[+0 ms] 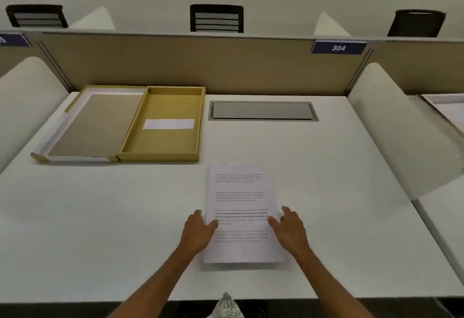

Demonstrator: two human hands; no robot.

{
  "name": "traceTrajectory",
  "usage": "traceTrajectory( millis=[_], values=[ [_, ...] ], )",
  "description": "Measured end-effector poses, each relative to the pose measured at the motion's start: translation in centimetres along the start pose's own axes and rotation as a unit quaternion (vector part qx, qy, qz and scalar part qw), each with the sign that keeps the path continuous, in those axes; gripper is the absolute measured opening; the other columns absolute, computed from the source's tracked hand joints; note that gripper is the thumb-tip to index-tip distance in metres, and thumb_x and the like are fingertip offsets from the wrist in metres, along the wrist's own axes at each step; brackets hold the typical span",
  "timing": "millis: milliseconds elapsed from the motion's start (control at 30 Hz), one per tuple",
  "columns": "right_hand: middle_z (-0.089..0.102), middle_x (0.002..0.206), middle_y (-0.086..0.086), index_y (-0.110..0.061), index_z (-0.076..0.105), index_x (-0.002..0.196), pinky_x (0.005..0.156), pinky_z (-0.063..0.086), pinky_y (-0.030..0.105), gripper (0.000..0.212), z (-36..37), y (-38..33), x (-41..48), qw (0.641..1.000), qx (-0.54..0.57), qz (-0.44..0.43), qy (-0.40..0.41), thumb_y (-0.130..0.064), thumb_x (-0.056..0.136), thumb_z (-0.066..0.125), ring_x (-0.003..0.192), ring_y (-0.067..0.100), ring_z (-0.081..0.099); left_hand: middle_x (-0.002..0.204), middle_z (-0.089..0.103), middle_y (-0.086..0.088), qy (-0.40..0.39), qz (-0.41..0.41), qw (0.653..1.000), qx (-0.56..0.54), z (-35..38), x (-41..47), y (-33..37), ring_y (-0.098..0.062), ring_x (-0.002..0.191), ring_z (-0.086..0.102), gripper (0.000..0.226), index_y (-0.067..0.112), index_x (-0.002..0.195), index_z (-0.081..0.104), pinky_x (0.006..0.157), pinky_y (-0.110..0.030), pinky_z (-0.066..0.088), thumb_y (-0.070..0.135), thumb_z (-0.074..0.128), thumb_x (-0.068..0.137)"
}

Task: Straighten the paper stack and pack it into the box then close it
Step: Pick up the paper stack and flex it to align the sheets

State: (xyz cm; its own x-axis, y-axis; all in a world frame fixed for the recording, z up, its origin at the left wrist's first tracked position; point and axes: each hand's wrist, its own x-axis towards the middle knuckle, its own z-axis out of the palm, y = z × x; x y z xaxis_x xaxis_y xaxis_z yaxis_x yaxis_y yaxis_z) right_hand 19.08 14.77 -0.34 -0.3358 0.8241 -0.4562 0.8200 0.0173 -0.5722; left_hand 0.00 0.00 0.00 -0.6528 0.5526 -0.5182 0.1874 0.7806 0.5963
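Paper stack (242, 213) is laid flat on the white desk (100, 217), near the front edge and a bit right of the middle. Black print is seen on the top sheet, but the words are too blurred to be read. The stack is held from both sides. The left hand (198, 232) is pressed against the left edge, with the thumb laid on top of the sheet and the fingers spread beside it on the desk. The right hand (291, 229) is set against the right edge in the same way, with the thumb on the paper and the fingers spread apart. Neither hand is closed around the stack; both are kept open against it.

Behind the stack and to the left, the box (163, 126) is found lying open on the desk, well apart from the paper. Its yellow tray is seen with a white slip (168, 124) inside. The lid (93, 124) is folded out flat to the left, joined to the tray along one side.

A grey flap (262, 111) is set into the desk to the right of the box. A tan divider (200, 64) is stood along the back, with a blue sign (338, 47) marked 304 fixed at its top. Three black chairs (216, 18) are seen past the divider
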Motion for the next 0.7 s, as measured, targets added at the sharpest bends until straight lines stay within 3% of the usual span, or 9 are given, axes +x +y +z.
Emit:
traceTrajectory(
  millis=[100, 167, 233, 300, 367, 467, 567, 700],
  values=[
    [0.066, 0.129, 0.015, -0.005, 0.061, 0.125, 0.091, 0.051, 0.039, 0.044, 0.3, 0.1, 0.8, 0.996, 0.062, 0.066, -0.012, -0.039, 0.097, 0.06, 0.113, 0.032, 0.065, 0.119, 0.064, -0.007, 0.007, -0.088, 0.989, -0.123, 0.6, 0.5, 0.3, -0.023, 0.094, 0.063, 0.042, 0.002, 0.12, 0.059, 0.07, -0.026, 0.044, 0.035, 0.061, 0.094],
    [0.072, 0.113, 0.018, -0.005, 0.063, 0.1, 0.075, 0.058, 0.039, 0.034, 0.2, -0.1, 1.3, 0.978, 0.168, 0.12, -0.025, -0.038, 0.094, 0.063, 0.094, 0.033, 0.07, 0.11, 0.07, -0.015, 0.003, -0.13, 0.962, -0.239, 0.4, 0.8, 0.5, -0.026, 0.084, 0.067, 0.035, 0.001, 0.1, 0.064, 0.068, -0.03, 0.05, 0.035, 0.062, 0.092],
    [0.072, 0.107, 0.019, 0.0, 0.061, 0.104, 0.059, 0.052, 0.032, 0.039, -0.2, 0.0, 1.8, 0.951, 0.262, 0.158, -0.036, -0.038, 0.093, 0.065, 0.084, 0.033, 0.07, 0.103, 0.07, -0.022, -0.007, -0.163, 0.932, -0.325, 0.0, 1.1, 0.6, -0.036, 0.089, 0.069, 0.037, -0.002, 0.098, 0.063, 0.075, -0.037, 0.05, 0.034, 0.062, 0.092],
    [0.07, 0.096, 0.017, -0.001, 0.061, 0.107, 0.052, 0.045, 0.026, 0.04, -0.7, -0.2, 2.0, 0.936, 0.305, 0.171, -0.048, -0.04, 0.094, 0.063, 0.07, 0.028, 0.064, 0.092, 0.068, -0.021, -0.022, -0.184, 0.912, -0.366, -0.7, 1.2, 0.7, -0.034, 0.082, 0.065, 0.037, -0.003, 0.093, 0.061, 0.074, -0.038, 0.048, 0.034, 0.06, 0.092],
    [0.069, 0.087, 0.014, -0.001, 0.065, 0.106, 0.053, 0.045, 0.027, 0.042, -0.9, -0.5, 2.2, 0.924, 0.331, 0.179, -0.069, -0.041, 0.097, 0.059, 0.063, 0.025, 0.061, 0.079, 0.067, -0.017, -0.046, -0.194, 0.902, -0.382, -1.2, 1.3, 0.8, -0.03, 0.072, 0.062, 0.037, -0.002, 0.086, 0.063, 0.068, -0.035, 0.049, 0.034, 0.059, 0.093],
    [0.075, 0.102, 0.016, -0.005, 0.068, 0.111, 0.061, 0.051, 0.033, 0.044, -1.0, -0.9, 2.4, 0.919, 0.339, 0.175, -0.103, -0.045, 0.1, 0.055, 0.078, 0.03, 0.069, 0.063, 0.067, -0.013, -0.062, -0.192, 0.899, -0.388, -1.7, 1.3, 0.5, -0.028, 0.067, 0.061, 0.034, 0.0, 0.078, 0.062, 0.066, -0.035, 0.05, 0.03, 0.059, 0.092],
    [0.076, 0.107, 0.016, -0.005, 0.071, 0.112, 0.072, 0.056, 0.037, 0.05, -0.9, -0.8, 2.8, 0.931, 0.313, 0.153, -0.107, -0.051, 0.097, 0.056, 0.094, 0.036, 0.072, 0.069, 0.068, -0.013, -0.065, -0.173, 0.91, -0.371, -1.6, 1.2, 0.8, -0.027, 0.069, 0.063, 0.03, 0.001, 0.081, 0.062, 0.066, -0.034, 0.05, 0.029, 0.059, 0.092],
    [0.078, 0.103, 0.013, -0.007, 0.073, 0.111, 0.077, 0.056, 0.04, 0.05, -1.3, -0.8, 3.2, 0.938, 0.301, 0.115, -0.127, -0.053, 0.096, 0.058, 0.094, 0.032, 0.072, 0.077, 0.071, -0.012, -0.058, -0.136, 0.925, -0.35, -1.2, 1.5, 1.3, -0.027, 0.072, 0.065, 0.032, 0.003, 0.089, 0.063, 0.064, -0.033, 0.049, 0.033, 0.054, 0.094]
  ],
)
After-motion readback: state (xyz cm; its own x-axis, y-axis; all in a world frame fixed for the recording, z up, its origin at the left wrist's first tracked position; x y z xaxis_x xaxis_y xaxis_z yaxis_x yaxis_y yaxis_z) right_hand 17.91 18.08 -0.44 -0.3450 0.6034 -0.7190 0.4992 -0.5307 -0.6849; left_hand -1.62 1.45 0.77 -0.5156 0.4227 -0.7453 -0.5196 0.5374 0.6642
